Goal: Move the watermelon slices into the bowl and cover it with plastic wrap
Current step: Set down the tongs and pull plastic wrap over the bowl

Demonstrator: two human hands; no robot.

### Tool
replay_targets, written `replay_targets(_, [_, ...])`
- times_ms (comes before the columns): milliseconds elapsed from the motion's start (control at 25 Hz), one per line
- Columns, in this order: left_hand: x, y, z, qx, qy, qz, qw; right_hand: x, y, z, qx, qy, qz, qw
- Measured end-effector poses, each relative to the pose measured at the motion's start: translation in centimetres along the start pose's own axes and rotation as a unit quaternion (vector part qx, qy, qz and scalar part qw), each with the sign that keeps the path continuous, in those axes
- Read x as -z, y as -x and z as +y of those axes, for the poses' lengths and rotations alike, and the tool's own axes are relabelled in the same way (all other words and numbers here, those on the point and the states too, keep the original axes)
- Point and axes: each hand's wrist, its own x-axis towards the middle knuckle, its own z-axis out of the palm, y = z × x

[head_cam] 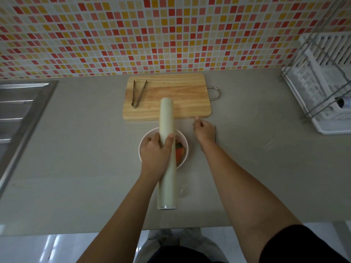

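- The white bowl (187, 149) with watermelon slices (179, 152) stands mid-countertop (76, 149), nearer its front edge.
- The left hand (154, 149) is wrapped around the plastic wrap roll (167, 177), held lengthwise over the bowl.
- The right hand (203, 130), just right of the bowl, pinches faint clear film (185, 128).
- Tongs (138, 93) lie on the cutting board (180, 95) by the back edge.

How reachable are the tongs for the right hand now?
Probably not directly. The right hand seems to pinch the film beside the cutting board, and the plastic wrap roll, held in the left hand, crosses its path to the tongs.
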Motion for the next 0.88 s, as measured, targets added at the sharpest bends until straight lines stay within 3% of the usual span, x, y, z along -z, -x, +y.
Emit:
replay_targets(80, [-0.2,-0.1,0.0,0.004,-0.001,0.013,1.0,0.0,0.1,-0.7,-0.118,-0.092,-0.046,0.988])
replay_targets(160, [-0.4,0.0,0.1,0.003,0.003,0.027,1.0,0.2,0.4,-1.2,-0.16,-0.142,-0.037,0.976])
replay_targets(440, [-0.8,0.5,0.2,0.014,0.026,0.051,0.998,1.0,8.0,2.4,-0.101,0.05,-0.08,0.99])
replay_targets(560, [-0.8,0.4,0.4,0.025,0.039,0.063,0.997,0.1,10.7,2.8,-0.08,0.008,-0.112,0.99])
replay_targets(760, [-0.9,0.6,0.7,-0.002,0.002,0.059,0.998,-0.8,11.2,3.6,0.006,-0.072,-0.032,0.997])
replay_targets(880, [-1.2,1.4,0.9,-0.012,-0.015,0.031,0.999,-1.2,11.1,4.0,-0.006,-0.129,-0.029,0.991])
